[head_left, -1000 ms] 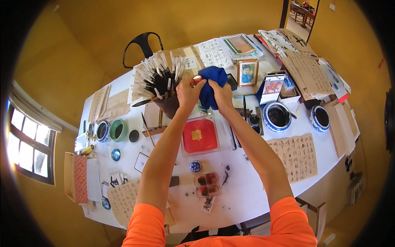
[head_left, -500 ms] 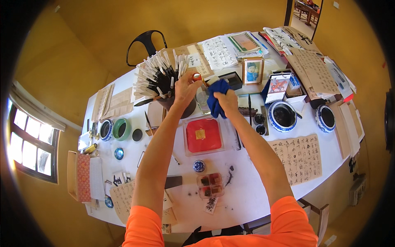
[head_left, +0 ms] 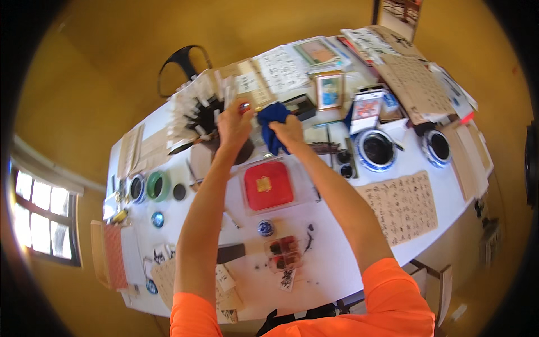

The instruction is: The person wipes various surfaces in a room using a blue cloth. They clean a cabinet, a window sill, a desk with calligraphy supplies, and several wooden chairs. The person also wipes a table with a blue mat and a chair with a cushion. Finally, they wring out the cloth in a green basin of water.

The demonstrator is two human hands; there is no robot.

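Over the far middle of the table, my left hand is closed around a small shiny round object with red on it; most of it is hidden by the fingers. My right hand grips a bunched dark blue cloth, which hangs just right of that object. Beside my left hand stands a dark pot of many writing brushes with pale caps or handles. Nearer to me, below both hands, lies a red square pad in a clear case.
On the right are blue-and-white ink bowls, a framed photo and stacked papers. A green bowl stands at left. A paint box and blue-and-white lid lie in front. A written sheet lies near my right forearm.
The view has shifted a little, so the table appears slightly turned. Both hands keep their hold; the cloth now hangs more bunched beside the round object.
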